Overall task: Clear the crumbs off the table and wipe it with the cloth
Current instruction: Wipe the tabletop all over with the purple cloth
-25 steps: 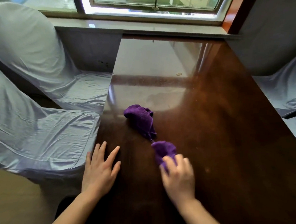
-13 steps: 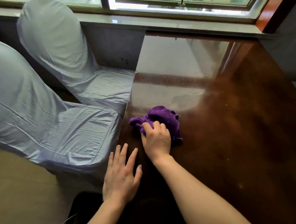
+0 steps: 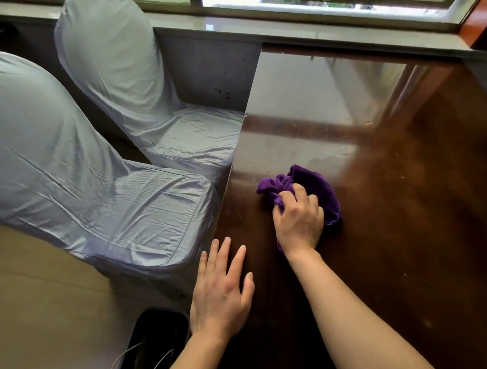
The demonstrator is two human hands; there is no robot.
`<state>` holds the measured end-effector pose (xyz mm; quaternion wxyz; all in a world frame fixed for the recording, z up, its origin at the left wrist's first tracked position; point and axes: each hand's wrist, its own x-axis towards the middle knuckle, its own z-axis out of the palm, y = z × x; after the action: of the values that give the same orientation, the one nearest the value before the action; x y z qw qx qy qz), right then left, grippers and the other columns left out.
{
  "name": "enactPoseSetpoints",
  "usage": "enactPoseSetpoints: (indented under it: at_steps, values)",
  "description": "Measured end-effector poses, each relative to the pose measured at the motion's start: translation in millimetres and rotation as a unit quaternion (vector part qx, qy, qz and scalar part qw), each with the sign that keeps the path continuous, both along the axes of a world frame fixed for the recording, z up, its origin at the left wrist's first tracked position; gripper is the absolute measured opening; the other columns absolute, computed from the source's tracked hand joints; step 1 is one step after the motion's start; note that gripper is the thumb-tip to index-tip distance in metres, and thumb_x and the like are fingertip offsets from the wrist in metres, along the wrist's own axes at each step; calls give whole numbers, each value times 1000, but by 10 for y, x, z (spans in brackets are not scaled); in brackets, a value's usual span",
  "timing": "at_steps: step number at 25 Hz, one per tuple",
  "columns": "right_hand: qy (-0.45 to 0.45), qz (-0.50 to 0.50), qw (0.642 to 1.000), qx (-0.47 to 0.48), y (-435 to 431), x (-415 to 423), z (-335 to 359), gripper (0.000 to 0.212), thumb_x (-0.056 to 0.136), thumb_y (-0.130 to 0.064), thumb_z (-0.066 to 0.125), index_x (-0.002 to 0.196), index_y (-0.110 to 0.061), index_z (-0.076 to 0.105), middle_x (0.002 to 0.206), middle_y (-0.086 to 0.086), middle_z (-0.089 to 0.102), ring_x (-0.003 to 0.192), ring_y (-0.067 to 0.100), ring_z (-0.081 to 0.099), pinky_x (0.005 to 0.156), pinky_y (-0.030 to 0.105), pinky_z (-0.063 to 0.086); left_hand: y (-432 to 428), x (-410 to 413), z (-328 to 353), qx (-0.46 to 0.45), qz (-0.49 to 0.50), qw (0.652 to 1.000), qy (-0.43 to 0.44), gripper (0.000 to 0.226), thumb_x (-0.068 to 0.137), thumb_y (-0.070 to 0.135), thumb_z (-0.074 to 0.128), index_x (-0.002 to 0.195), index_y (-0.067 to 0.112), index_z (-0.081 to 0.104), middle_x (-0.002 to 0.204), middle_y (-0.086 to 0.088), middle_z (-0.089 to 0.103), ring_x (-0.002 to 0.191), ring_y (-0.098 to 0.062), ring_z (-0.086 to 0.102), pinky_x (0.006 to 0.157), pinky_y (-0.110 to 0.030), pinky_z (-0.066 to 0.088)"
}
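A bunched purple cloth (image 3: pixel 318 184) lies on the glossy dark brown table (image 3: pixel 407 218), a little in from its left edge. My right hand (image 3: pixel 299 219) is closed on the cloth's near part and presses it to the tabletop. My left hand (image 3: pixel 221 290) rests flat on the table beside the left edge, fingers spread, holding nothing. A few pale crumbs (image 3: pixel 368 123) dot the surface, one small speck farther back and tiny ones at the right.
Two chairs in pale grey covers (image 3: pixel 101 191) (image 3: pixel 135 85) stand close against the table's left edge. A black bin (image 3: pixel 157 344) with white cords sits on the floor below my left hand. A window sill (image 3: pixel 312 20) runs along the table's far end.
My right hand went from gripping one end of the stretched cloth near me to bunching it farther out and left. The view swung left, showing the bin.
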<state>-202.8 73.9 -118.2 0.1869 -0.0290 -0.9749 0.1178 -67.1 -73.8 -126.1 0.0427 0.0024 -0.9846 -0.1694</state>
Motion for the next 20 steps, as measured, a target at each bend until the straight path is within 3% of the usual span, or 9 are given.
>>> enactPoseSetpoints:
  at_steps: [5,8,10,17,20]
  values:
    - [-58,12,998,6,-85,92,64,46,84,-51,67,116,-19,62,123,13,59,99,36,56,78,44,49,7,-16,0,0,5,1000,9,54,87,41,42,136,21,54,149,-12,45,143,-31,32,115,-54,26]
    - [-116,24,993,-3,-55,181,163,74,80,-68,60,139,-25,46,140,15,46,110,38,52,90,48,48,8,-8,-5,2,5,1000,15,55,86,41,42,136,21,54,149,-12,44,143,-31,32,116,-53,27]
    - [-130,46,990,-16,5,311,221,85,79,-68,61,150,-30,32,153,16,35,120,39,47,100,50,44,5,-5,-7,2,4,1000,13,55,87,41,43,136,20,53,150,-13,43,144,-31,31,116,-53,26]
    - [-142,81,984,-64,419,755,488,78,86,-46,68,150,-16,35,158,10,33,140,34,32,114,45,34,-24,1,113,13,-18,998,-64,59,94,45,41,148,26,33,162,-5,20,150,-22,5,122,-43,3]
    - [-140,93,984,-65,579,782,719,73,87,-44,68,148,-16,39,152,9,41,135,34,37,114,44,35,-65,-71,334,53,-6,992,-115,61,93,45,44,150,27,28,161,-3,22,150,-20,10,121,-45,3]
